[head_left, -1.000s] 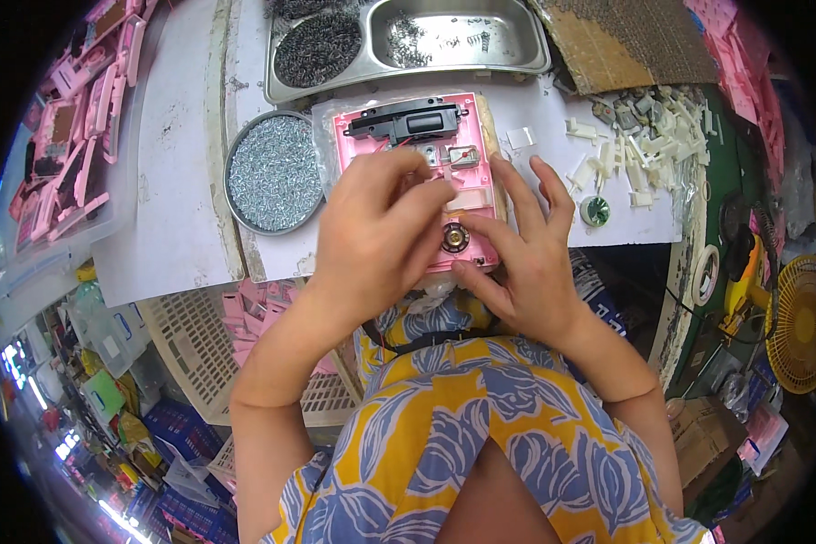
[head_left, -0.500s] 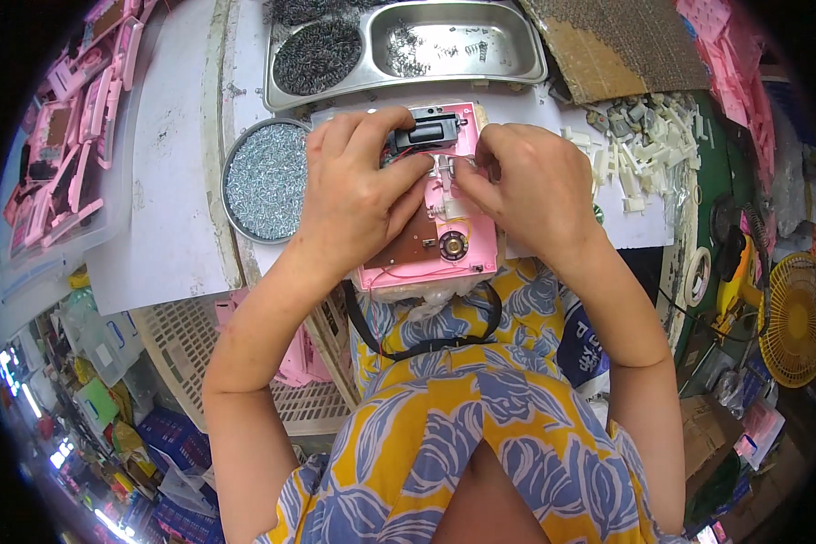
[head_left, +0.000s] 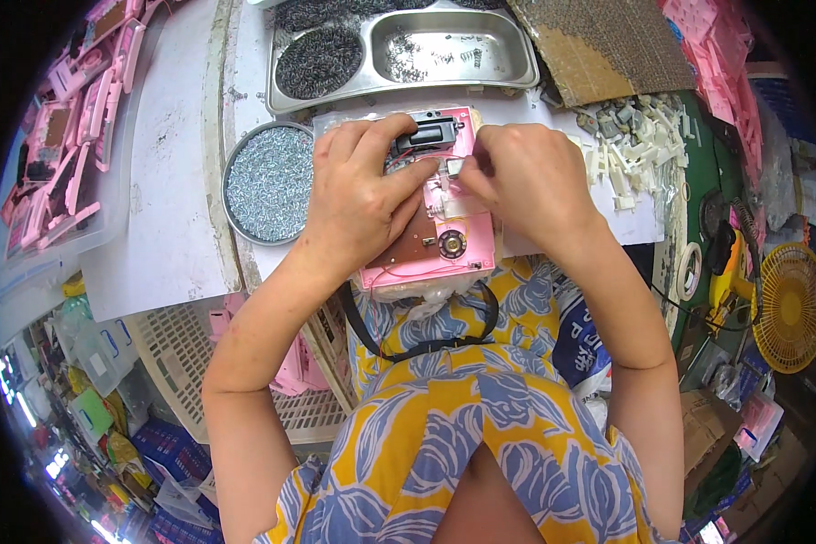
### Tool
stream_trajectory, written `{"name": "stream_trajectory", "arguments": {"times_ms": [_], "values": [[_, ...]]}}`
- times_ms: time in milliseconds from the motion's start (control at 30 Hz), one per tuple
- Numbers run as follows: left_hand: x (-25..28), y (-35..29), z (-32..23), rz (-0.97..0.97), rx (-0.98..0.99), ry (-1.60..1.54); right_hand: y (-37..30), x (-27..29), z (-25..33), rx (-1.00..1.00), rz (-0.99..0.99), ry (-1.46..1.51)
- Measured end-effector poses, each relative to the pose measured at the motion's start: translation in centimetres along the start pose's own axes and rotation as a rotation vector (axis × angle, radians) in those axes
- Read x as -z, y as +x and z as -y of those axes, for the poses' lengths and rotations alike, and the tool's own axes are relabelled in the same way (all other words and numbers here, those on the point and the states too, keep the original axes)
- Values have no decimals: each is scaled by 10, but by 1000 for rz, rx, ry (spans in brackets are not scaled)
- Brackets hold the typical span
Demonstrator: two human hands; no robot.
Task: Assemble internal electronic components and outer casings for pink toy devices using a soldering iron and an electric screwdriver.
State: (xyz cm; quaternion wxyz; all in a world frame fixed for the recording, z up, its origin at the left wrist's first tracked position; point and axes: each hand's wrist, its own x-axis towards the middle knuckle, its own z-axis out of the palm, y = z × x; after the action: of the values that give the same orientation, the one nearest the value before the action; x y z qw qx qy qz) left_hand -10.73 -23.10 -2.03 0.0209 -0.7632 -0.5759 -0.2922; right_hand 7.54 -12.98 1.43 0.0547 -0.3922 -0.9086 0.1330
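Observation:
A pink plastic housing (head_left: 477, 238) lies in front of me at the bench edge, its inside facing up. It carries a brown board (head_left: 406, 243), a round black-rimmed part (head_left: 452, 243), thin red wires and a black box-shaped part (head_left: 430, 134). My left hand (head_left: 358, 186) is closed over the housing's left side, fingertips at the black part and thumb pressed at the middle. My right hand (head_left: 530, 181) is closed in a pinch over the right side. A small pale block (head_left: 454, 167) shows at its thumb tip; the fingers hide whatever else they hold.
A round tray of small silvery pieces (head_left: 267, 186) stands left. Behind is a metal tray (head_left: 408, 89) with dark springs. White plastic parts (head_left: 648, 150) and cardboard (head_left: 607, 50) lie right. Pink parts fill a clear bin (head_left: 109, 218) far left. A yellow fan (head_left: 789, 308) stands right.
The small pale block shows more clearly between the left thumb and right fingers. My right hand has shifted slightly; the left keeps its hold on the housing. The whole view has moved a little.

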Motion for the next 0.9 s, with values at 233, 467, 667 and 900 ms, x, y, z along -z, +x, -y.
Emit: {"name": "stream_trajectory", "arguments": {"times_ms": [233,467,667,900], "values": [[-4,-2,0,1,-5,-2,-4,-12,7,54,-75,-123],[5,-10,-1,36,-22,-48,-7,14,-35,-84,24,537],[8,-7,-2,86,-120,-46,-17,-13,-31,-318,107,905],[6,4,4,146,-249,-23,-18,-13,-15,-196,-42,578]]}}
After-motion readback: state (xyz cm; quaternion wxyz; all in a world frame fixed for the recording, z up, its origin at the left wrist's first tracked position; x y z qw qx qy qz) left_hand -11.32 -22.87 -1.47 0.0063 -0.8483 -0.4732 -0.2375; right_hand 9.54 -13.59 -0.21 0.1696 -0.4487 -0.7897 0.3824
